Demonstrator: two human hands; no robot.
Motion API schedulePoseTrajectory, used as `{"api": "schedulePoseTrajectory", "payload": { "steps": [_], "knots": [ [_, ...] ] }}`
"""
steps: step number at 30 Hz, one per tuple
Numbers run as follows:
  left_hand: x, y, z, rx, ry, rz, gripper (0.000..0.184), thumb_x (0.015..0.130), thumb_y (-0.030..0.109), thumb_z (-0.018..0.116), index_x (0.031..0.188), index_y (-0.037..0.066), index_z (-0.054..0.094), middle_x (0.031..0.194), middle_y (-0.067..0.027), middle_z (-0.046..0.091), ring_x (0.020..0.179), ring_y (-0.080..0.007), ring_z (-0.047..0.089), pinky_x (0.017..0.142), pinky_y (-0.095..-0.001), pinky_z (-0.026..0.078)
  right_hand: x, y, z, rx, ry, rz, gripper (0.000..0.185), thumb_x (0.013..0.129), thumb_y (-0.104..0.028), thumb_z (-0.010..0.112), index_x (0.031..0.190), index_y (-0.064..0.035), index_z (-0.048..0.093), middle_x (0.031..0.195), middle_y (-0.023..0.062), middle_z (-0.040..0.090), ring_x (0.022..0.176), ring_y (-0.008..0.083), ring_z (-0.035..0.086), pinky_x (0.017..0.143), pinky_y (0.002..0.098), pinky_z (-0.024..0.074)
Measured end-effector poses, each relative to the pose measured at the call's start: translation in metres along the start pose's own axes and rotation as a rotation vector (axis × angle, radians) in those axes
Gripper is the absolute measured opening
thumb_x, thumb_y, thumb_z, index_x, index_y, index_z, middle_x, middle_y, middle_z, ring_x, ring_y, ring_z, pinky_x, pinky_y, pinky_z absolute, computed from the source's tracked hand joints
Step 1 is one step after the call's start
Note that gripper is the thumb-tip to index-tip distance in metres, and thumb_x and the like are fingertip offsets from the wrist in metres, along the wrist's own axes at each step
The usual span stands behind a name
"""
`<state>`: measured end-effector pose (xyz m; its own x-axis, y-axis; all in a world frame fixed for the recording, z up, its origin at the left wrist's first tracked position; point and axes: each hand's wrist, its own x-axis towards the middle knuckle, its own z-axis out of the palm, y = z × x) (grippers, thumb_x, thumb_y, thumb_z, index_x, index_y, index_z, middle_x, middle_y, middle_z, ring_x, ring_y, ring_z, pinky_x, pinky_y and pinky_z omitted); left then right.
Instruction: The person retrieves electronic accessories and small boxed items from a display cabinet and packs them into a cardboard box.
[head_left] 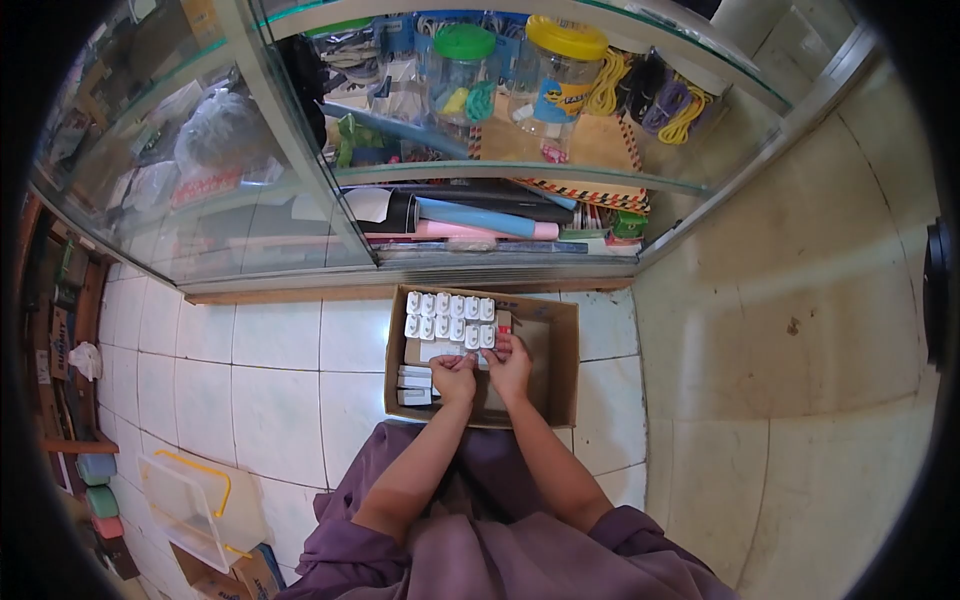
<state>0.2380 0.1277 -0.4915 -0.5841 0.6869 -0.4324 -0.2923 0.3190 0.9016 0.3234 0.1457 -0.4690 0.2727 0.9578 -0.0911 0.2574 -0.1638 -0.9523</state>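
Observation:
A cardboard box (565,365) stands on the floor in front of me. Inside, at its far left, small white rounded pieces (443,304) that look like plugs or switches lie in two neat rows. Nearer me on the left is a stack of white boxes or blocks (414,396). My left hand (455,380) is over the box's middle, fingers pinched together. Close beside it, my right hand (510,370) also has its fingers bent in a pinch. Something small and whitish shows between the fingertips, too small to name. A small red-and-brown item (504,322) sits just beyond my right hand.
Behind the box rises a glass display case (310,160) holding jars with a green lid (464,40) and a yellow lid (567,38), cords and paper rolls. A clear plastic container (190,510) with yellow handles lies at left, near shelves (75,450). A wall is at right.

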Motion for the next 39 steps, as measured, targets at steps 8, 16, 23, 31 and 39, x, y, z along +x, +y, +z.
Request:
{"api": "schedulePoseTrajectory", "payload": {
  "steps": [8, 16, 23, 31, 39],
  "knots": [
    [0.012, -0.007, 0.006, 0.070, 0.077, 0.057, 0.039, 0.074, 0.007, 0.077, 0.088, 0.003, 0.041, 0.077, -0.0086, 0.057, 0.063, -0.0147, 0.060, 0.054, -0.0260, 0.050, 0.005, 0.016, 0.006, 0.061, 0.007, -0.016, 0.038, 0.073, 0.000, 0.072, 0.108, -0.0011, 0.058, 0.091, 0.0118, 0.064, 0.080, 0.0193, 0.065, 0.071, 0.0306, 0.0525],
    [0.002, 0.015, 0.001, 0.204, 0.025, 0.043, 0.033, 0.075, 0.010, 0.076, 0.086, 0.001, 0.046, 0.071, -0.0091, 0.058, 0.061, -0.0144, 0.060, 0.053, -0.0280, 0.049, 0.001, 0.027, 0.001, 0.120, -0.120, 0.028, 0.045, 0.076, 0.005, 0.067, 0.117, 0.0025, 0.050, 0.103, 0.0136, 0.060, 0.092, 0.0186, 0.062, 0.080, 0.0291, 0.0510],
    [-0.013, 0.026, -0.026, 0.246, -0.326, 0.207, 0.020, 0.074, 0.015, 0.072, 0.081, 0.003, 0.057, 0.070, -0.0072, 0.059, 0.064, -0.0147, 0.059, 0.060, -0.0297, 0.048, -0.011, -0.022, -0.032, 0.025, -0.063, 0.034, 0.042, 0.078, 0.002, 0.065, 0.116, -0.0004, 0.050, 0.102, 0.0127, 0.060, 0.090, 0.0177, 0.061, 0.078, 0.0308, 0.0506],
    [-0.088, 0.311, -0.009, 0.198, -0.700, 1.130, 0.018, 0.079, 0.012, 0.066, 0.088, 0.001, 0.055, 0.086, -0.0118, 0.058, 0.079, -0.0230, 0.060, 0.069, -0.0312, 0.047, 0.031, -0.237, -0.088, 0.001, 0.137, -0.673, 0.025, 0.080, 0.002, 0.059, 0.104, -0.0016, 0.056, 0.094, 0.0106, 0.060, 0.080, 0.0184, 0.061, 0.072, 0.0291, 0.0489],
    [-0.076, 0.512, 0.075, 0.158, -0.550, 1.659, 0.015, 0.076, 0.006, 0.062, 0.088, 0.000, 0.055, 0.087, -0.0131, 0.057, 0.080, -0.0260, 0.060, 0.070, -0.0336, 0.048, 0.106, -0.457, -0.130, -0.113, 0.266, -1.202, 0.018, 0.079, -0.001, 0.059, 0.098, -0.0011, 0.059, 0.087, 0.0124, 0.059, 0.075, 0.0250, 0.060, 0.069, 0.0323, 0.0479]
  ]
}}
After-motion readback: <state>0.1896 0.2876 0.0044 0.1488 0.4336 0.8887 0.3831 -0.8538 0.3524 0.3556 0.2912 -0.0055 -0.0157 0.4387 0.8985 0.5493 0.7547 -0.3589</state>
